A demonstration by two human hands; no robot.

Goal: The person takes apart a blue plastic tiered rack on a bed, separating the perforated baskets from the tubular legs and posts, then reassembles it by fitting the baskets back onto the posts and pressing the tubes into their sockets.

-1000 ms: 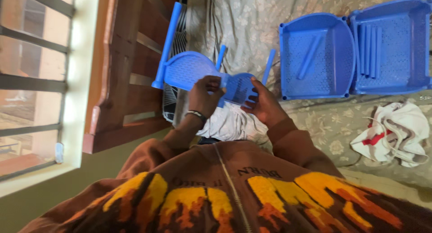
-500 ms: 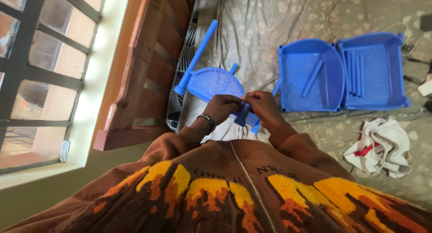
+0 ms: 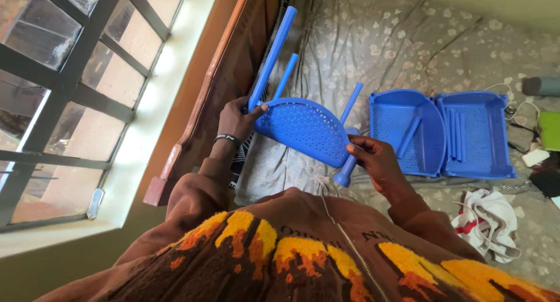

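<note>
I hold a blue perforated plastic shelf tray (image 3: 306, 130) on edge over the bed. My left hand (image 3: 236, 120) grips its upper left corner, where a long blue pole (image 3: 273, 56) sticks up; a shorter pole (image 3: 286, 74) stands beside it. My right hand (image 3: 376, 162) grips the tray's lower right corner around another blue pole (image 3: 347, 170) that pokes out below my fingers. A black wristband sits on my left wrist.
Two more blue trays (image 3: 402, 133) (image 3: 475, 135) lie on the floral bedsheet (image 3: 373, 45), with loose blue poles inside. A white and red cloth (image 3: 487, 220) lies at the right. A wooden bed frame (image 3: 210, 86) and a barred window (image 3: 64, 86) are at the left.
The tray has been raised and turned on edge. My hands have spread from its middle to opposite corners, and the view has shifted right and closer.
</note>
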